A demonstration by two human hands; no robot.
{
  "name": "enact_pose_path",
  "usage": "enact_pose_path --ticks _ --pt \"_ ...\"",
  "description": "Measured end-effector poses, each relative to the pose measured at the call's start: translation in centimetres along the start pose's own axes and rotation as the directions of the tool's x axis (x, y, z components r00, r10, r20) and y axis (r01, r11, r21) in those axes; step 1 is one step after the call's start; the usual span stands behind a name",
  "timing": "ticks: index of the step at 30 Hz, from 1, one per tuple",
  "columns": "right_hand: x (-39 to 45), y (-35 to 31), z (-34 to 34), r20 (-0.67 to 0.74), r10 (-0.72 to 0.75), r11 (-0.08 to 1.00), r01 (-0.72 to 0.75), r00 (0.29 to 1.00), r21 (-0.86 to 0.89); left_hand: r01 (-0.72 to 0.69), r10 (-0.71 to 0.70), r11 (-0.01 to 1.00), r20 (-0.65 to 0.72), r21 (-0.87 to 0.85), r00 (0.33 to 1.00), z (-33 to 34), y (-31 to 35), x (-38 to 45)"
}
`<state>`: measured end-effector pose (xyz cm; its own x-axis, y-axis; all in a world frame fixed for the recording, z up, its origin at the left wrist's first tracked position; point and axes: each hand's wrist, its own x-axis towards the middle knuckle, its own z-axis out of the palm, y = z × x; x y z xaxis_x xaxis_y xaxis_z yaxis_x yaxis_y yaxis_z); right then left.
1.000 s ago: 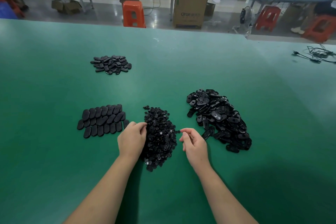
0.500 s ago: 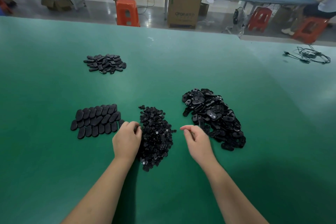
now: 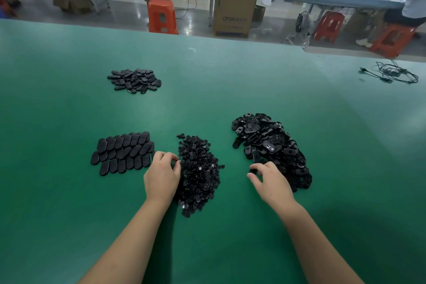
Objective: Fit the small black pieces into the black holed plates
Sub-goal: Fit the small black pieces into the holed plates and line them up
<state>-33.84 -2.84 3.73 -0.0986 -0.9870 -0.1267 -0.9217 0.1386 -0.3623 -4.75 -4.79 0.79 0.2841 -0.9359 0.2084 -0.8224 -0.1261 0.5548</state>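
The heap of small pieces (image 3: 199,173) lies on the green table (image 3: 230,90), and everything else can be placed from it. The left hand (image 3: 162,175) rests against the heap's left edge, fingers curled with their tips at the pieces; whether it pinches one I cannot tell. To the heap's right lies the bigger pile of holed plates (image 3: 269,147) (several show an oval opening). The right hand (image 3: 270,180) is at that pile's near-left edge, thumb and fingers curled round a dark plate at its fringe, though the grasp is partly hidden. Left of the heap, just beyond the left hand, oval plates lie in neat overlapping rows (image 3: 123,153). Farther back and to the left of the heap sits a small loose pile (image 3: 134,80) of similar ovals. Far right of the heap, a black cable (image 3: 394,74) is coiled on the table.
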Motion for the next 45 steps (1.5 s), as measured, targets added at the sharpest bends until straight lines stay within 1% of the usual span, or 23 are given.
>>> enact_pose_path --ticks 2,7,9,11,13,16,19,21,23,25,27,28,31,33,36,40,43,45 --pt "-0.3 -0.5 0.3 -0.011 -0.027 0.999 0.028 1.000 0.025 0.000 0.000 1.000 0.005 0.003 1.000 0.0 0.0 0.0" --pt "-0.7 -1.9 1.0 -0.032 -0.079 0.997 0.079 0.996 0.021 -0.001 0.001 1.000 0.011 0.013 1.000 0.0 0.0 0.0" --pt "-0.6 -2.4 1.1 -0.043 -0.052 0.992 0.056 0.998 0.116 -0.002 0.002 1.000 0.013 0.014 1.000 0.0 0.0 0.0" --pt "-0.6 -2.9 1.2 -0.042 -0.019 0.958 0.030 0.999 0.284 0.000 0.000 1.000 0.013 0.017 1.000 0.1 -0.1 0.0" --pt "-0.5 -3.3 1.2 -0.058 -0.001 0.905 0.026 0.998 0.425 0.003 -0.003 1.000 0.005 0.003 1.000 0.1 -0.1 0.1" --pt "-0.4 -3.9 1.2 -0.103 0.005 0.810 0.056 0.995 0.584 0.009 -0.010 1.000 -0.007 -0.022 1.000 0.1 -0.1 0.1" --pt "-0.2 -4.3 1.5 -0.114 -0.014 0.725 0.088 0.993 0.684 0.011 -0.012 0.999 -0.018 -0.038 1.000 0.1 -0.2 0.1" --pt "-0.3 -4.5 1.9 -0.069 -0.020 0.651 0.066 0.997 0.756 0.009 -0.010 0.999 -0.022 -0.045 1.000 0.2 -0.2 0.1" --pt "-0.6 -4.7 2.3 -0.001 -0.017 0.526 0.010 1.000 0.850 0.006 -0.008 0.998 -0.026 -0.057 1.000 0.2 -0.2 0.1" --pt "-0.8 -4.9 2.7 0.038 -0.005 0.420 -0.032 0.999 0.907 0.003 -0.006 0.997 -0.041 -0.075 0.999 0.2 -0.2 0.1" --pt "-1.0 -5.2 3.0 0.042 0.004 0.367 -0.041 0.999 0.929 -0.015 0.011 0.997 -0.056 -0.079 0.998 0.2 -0.2 0.0" --pt "-1.1 -5.3 3.3 0.027 0.013 0.374 -0.030 1.000 0.927 -0.026 0.021 0.997 -0.058 -0.075 0.998 0.2 -0.2 0.0" --pt "-1.4 -5.6 4.1 -0.055 0.053 0.477 0.024 0.997 0.879 -0.029 0.025 0.997 -0.056 -0.068 0.998 0.2 -0.2 0.0" --pt "-1.5 -5.6 4.5 -0.090 0.058 0.502 0.048 0.994 0.864 -0.018 0.013 0.997 -0.054 -0.077 0.998 0.2 -0.3 0.0" --pt "-1.4 -5.5 4.7 -0.078 0.073 0.511 0.030 0.994 0.859 -0.007 0.003 0.996 -0.051 -0.087 0.999 0.1 -0.3 0.1" --pt "-1.4 -5.4 4.8 -0.063 0.102 0.565 -0.006 0.993 0.825 0.004 -0.008 0.994 -0.044 -0.107 0.999 0.0 -0.3 0.0" --pt "-1.5 -5.5 4.7 -0.059 0.112 0.560 -0.014 0.992 0.828 0.007 -0.012 0.992 -0.039 -0.124 0.999 -0.1 -0.2 0.1" --pt "-1.6 -5.5 4.5 -0.065 0.111 0.577 -0.011 0.992 0.817 0.013 -0.018 0.990 -0.032 -0.139 0.999 -0.1 -0.2 0.1"
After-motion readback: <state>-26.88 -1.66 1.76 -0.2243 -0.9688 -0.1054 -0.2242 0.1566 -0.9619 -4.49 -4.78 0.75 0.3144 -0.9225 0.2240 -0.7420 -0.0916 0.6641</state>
